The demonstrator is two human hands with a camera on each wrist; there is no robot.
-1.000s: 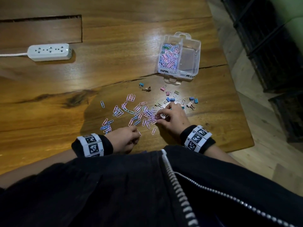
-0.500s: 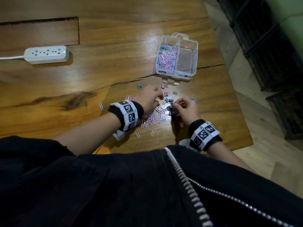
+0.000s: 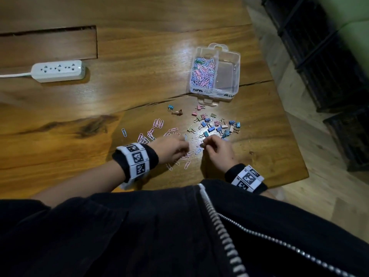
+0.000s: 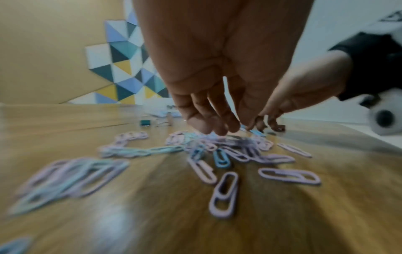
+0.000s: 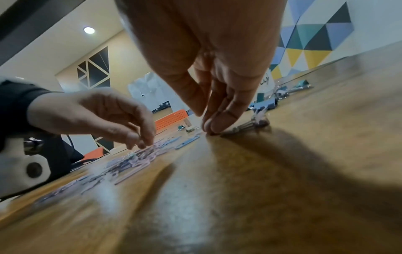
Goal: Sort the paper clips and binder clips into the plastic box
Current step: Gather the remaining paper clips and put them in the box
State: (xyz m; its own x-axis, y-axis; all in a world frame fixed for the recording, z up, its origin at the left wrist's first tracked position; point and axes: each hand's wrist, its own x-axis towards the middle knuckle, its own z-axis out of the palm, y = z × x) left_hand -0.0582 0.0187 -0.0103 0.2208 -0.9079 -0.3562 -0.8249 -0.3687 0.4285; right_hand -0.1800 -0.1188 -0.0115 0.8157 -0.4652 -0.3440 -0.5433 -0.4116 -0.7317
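The clear plastic box (image 3: 227,90) stands at the back right; its left compartment holds pastel paper clips (image 3: 203,71) and its right one looks bare. Loose paper clips (image 3: 157,124) (image 4: 224,194) lie spread in front of my left hand (image 3: 184,143) (image 4: 226,127), whose fingertips reach down onto the pile; no clip is plainly held. Small coloured binder clips (image 3: 217,125) (image 5: 263,104) lie scattered just beyond my right hand (image 3: 202,145) (image 5: 204,123). Its straight fingertips press on the wood beside a blue paper clip (image 5: 188,142), the thumb close by.
A white power strip (image 3: 59,71) with its cord lies at the far left on the wooden table (image 3: 139,56). The table's right edge (image 3: 287,126) drops to the floor, where dark racks (image 3: 329,56) stand. My black jacket (image 3: 159,236) covers the near edge.
My left hand has drawn back from near the binder clips to the paper clip pile. The right hand has shifted slightly towards my body, uncovering the binder clips.
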